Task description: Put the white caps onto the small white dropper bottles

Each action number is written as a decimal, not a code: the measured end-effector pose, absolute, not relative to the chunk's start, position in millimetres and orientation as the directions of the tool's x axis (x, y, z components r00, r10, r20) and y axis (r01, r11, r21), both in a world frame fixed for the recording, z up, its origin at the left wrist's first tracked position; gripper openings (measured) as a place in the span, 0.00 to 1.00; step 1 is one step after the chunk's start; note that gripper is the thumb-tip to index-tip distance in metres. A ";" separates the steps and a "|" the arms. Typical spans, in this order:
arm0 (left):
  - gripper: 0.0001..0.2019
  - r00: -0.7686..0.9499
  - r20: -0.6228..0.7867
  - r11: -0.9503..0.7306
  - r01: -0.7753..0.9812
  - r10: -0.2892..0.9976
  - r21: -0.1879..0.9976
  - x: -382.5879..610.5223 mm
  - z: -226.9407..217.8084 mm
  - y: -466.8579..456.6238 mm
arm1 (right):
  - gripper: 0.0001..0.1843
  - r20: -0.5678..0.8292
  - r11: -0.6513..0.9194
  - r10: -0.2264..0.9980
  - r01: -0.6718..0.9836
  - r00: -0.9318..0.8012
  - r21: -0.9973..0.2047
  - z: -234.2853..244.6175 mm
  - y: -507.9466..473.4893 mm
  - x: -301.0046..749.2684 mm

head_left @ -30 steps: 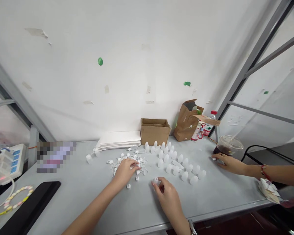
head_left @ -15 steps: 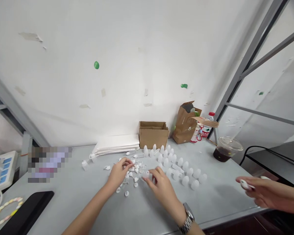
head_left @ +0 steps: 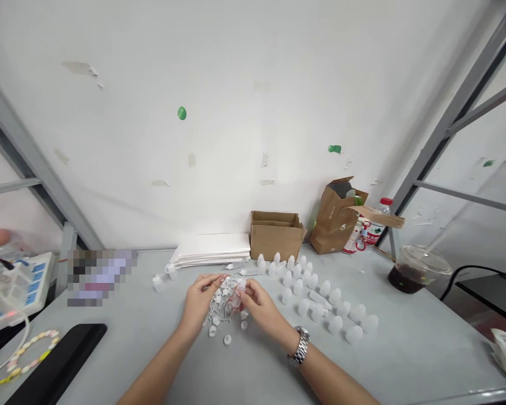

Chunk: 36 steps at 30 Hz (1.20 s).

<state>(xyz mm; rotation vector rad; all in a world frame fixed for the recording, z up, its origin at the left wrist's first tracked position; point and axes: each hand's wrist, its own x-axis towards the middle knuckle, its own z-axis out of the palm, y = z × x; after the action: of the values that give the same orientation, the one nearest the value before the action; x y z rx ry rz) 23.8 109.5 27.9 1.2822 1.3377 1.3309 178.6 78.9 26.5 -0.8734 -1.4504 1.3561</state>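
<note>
Room: a white plastered wall (head_left: 253,112) with tape marks and green spots rises behind the table, and a grey steel frame (head_left: 455,118) stands at the right.

Table: a pale grey table (head_left: 405,354) runs across the view and carries everything below.

Back edge: a stack of flat white sheets (head_left: 211,249), an open brown cardboard box (head_left: 276,236), and a brown paper bag (head_left: 335,222) stand in a row, with a plastic water bottle (head_left: 377,228) just behind the bag.

Right side: a clear plastic cup of dark liquid (head_left: 417,270) sits near the edge, well apart from the hands.

Left side: a white power strip (head_left: 21,287), a black flat pad (head_left: 57,363), and a string of pastel beads (head_left: 29,351) lie there.

Bottles: upright translucent white plastic bottles (head_left: 335,297) stand in loose rows, just right of the hands.

Heap: a tangle of small white plastic caps and tabs (head_left: 221,301) lies between the hands, with loose white caps (head_left: 226,340) just in front.

Right hand: the right hand (head_left: 259,309), wearing a silver wristwatch (head_left: 299,347), pinches a small translucent white plastic piece (head_left: 237,298) above the heap.

Left hand: the left hand (head_left: 200,301) is curled at the heap, touching that piece or not, I cannot tell.
</note>
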 end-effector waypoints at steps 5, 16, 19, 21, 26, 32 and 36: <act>0.18 -0.103 0.009 -0.010 -0.017 0.995 1.000 27.1 24.6 107.3 | 0.13 0.122 0.096 0.941 -0.098 -0.317 -0.991 22.3 75.5 175.6; 0.13 -0.009 0.018 -0.018 0.029 1.000 0.999 36.7 26.9 99.4 | 0.12 0.045 0.074 0.954 0.086 -0.298 -0.994 26.4 72.7 174.4; 0.13 -0.020 0.004 -0.005 -0.027 1.000 1.000 35.7 25.4 99.2 | 0.12 0.055 0.080 0.961 0.082 -0.273 -0.993 25.9 72.6 174.2; 0.14 -0.027 -0.018 0.016 -0.068 0.999 0.998 34.9 23.7 99.6 | 0.13 0.053 0.076 0.961 0.075 -0.270 -0.994 26.2 72.8 174.2; 0.15 0.000 -0.113 0.110 -0.198 0.994 0.974 33.8 21.5 99.6 | 0.16 0.020 0.024 0.953 0.008 -0.301 -1.000 28.1 73.4 171.8; 0.16 0.035 -0.121 0.126 -0.261 0.992 0.957 33.8 24.4 97.8 | 0.20 -0.038 -0.041 0.970 -0.006 -0.240 -0.999 26.2 75.2 168.1; 0.16 0.039 -0.116 0.123 -0.291 0.992 0.949 34.1 28.1 97.2 | 0.22 -0.058 -0.067 0.973 -0.033 -0.224 -0.997 24.9 78.1 167.4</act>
<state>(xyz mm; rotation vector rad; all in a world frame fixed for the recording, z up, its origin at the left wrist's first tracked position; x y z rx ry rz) 34.1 97.2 28.1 0.9142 1.0289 1.2311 167.4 78.1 24.9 -1.1103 -1.3109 1.4406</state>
